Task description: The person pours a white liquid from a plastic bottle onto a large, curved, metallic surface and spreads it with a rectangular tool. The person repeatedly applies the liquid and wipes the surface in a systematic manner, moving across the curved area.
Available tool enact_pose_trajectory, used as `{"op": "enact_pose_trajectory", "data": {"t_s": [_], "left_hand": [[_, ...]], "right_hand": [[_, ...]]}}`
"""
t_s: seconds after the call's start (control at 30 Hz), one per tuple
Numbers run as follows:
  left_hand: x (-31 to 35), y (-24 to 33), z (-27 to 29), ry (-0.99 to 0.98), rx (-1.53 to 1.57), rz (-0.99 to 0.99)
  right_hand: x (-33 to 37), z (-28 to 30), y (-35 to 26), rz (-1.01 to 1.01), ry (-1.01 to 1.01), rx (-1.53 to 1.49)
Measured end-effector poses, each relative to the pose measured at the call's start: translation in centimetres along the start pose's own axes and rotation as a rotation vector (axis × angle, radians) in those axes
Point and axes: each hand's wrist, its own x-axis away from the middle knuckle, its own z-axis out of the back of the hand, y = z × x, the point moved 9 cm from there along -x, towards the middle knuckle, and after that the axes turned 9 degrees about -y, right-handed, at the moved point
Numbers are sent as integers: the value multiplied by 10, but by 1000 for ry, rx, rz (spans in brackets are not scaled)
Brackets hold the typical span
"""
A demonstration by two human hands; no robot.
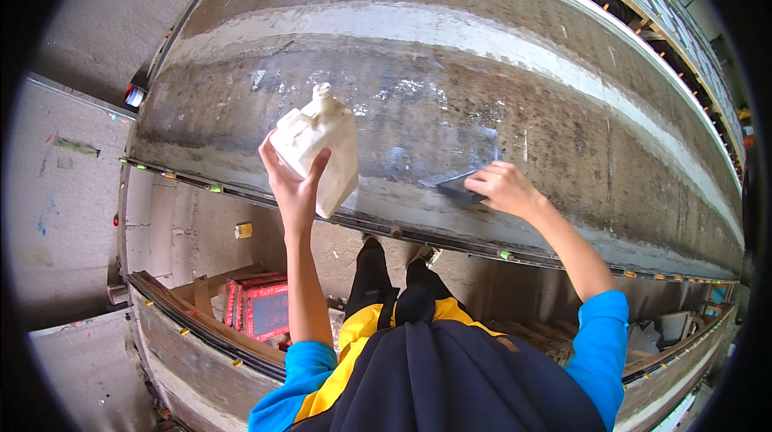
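My left hand (293,191) grips a white plastic jug (342,154) by its side, thumb across the front. The jug is held upright above the near edge of a long worn table (555,122), its narrow neck pointing away from me. My right hand (505,189) is closed around a dark, flat scraper-like piece (460,187), which is pressed low against the tabletop. Its exact kind is hard to tell, as fingers cover part of it. A bluish, wet-looking smear (450,160) lies just beyond it.
Pale bands and white specks mark the brown-grey tabletop. Small clips line its near rail (396,232). A red-framed box (265,307) sits behind me at lower left, near a small yellow can (243,230). A roll of tape (134,95) rests by the table's left end.
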Motion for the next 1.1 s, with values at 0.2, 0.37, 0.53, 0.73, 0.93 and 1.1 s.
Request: {"op": "enact_pose_trajectory", "data": {"t_s": [0.2, 0.37, 0.53, 0.73, 0.93, 1.1], "left_hand": [[-17, -13, 10, -56, -26, -16], [-48, -23, 6, -81, -38, 6], [-83, -32, 12, -131, -1, 11], [-117, -50, 23, -145, 7, -23], [-144, -57, 11, -265, 8, 3], [-156, -54, -15, -360, 17, 20]], "right_hand": [[0, 19, 93, -803, 280, -671], [-96, -18, 76, -858, 220, -728], [-142, -48, 61, -929, 71, -741], [-9, -28, 198, -1302, 280, -769], [-20, 14, 232, -1212, 234, -455], [-91, 12, 172, -1165, -50, -234]]}}
